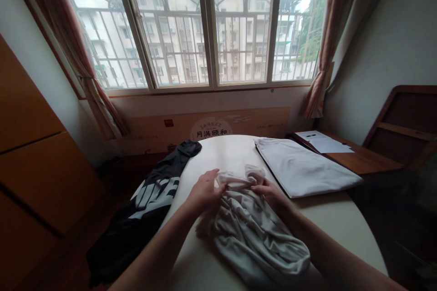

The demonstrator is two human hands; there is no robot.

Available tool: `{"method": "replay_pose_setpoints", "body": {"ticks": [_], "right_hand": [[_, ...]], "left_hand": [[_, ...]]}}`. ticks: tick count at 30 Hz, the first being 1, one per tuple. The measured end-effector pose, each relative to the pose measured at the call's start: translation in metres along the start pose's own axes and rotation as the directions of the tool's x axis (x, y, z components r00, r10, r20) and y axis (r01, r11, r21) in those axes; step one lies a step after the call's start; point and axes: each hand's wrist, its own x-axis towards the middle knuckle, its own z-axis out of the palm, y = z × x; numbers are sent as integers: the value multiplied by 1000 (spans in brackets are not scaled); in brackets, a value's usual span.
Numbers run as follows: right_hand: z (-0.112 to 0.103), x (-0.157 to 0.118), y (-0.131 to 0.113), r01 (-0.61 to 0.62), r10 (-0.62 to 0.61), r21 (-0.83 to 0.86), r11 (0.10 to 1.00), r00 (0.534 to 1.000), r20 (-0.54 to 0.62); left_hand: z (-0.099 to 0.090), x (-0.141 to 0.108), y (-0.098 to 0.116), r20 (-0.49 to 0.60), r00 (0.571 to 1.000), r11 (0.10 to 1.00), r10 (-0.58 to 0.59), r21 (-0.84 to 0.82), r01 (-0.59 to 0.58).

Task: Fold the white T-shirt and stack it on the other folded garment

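Observation:
A crumpled light grey-white garment (252, 232) lies bunched on the white table (221, 152) in front of me. My left hand (206, 191) pinches its far left edge between thumb and fingers. At the far right edge, my right hand (269, 191) grips a fold of the same cloth. Between the hands the top of the fabric is raised in loose folds. What kind of garment it is, I cannot tell.
Folded white clothing (303, 166) lies over something dark at the table's right. A black garment with white lettering (146, 209) hangs over the left edge. Beyond, papers (324, 141) rest on a wooden surface (372, 161) below the window (211, 32).

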Motion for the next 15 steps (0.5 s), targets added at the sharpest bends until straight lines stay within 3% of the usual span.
{"method": "replay_pose_setpoints", "body": {"ticks": [3,6,9,11,12,13,15], "right_hand": [[1,-1,-5,64,-65,-48,997,998,-20],[1,-5,-15,143,-143,-29,989,990,8],[0,-9,-28,203,-203,6,979,978,-52],[-2,-10,-37,231,-226,47,972,970,-90],[-3,-11,-40,243,-235,72,967,967,-101],[-5,-10,-43,253,-243,97,963,964,-105],[-8,-8,-46,258,-246,140,956,964,-103]], "left_hand": [[4,0,-4,148,989,1000,3,-26,1],[-7,-6,6,258,966,997,28,-82,-7],[-31,-9,11,453,884,950,120,-311,30],[-48,-10,6,537,800,817,267,-566,108],[-55,-10,2,520,776,705,357,-695,142],[-60,-10,-2,456,777,561,434,-811,162],[-63,-8,-10,255,849,261,463,-955,144]]}}
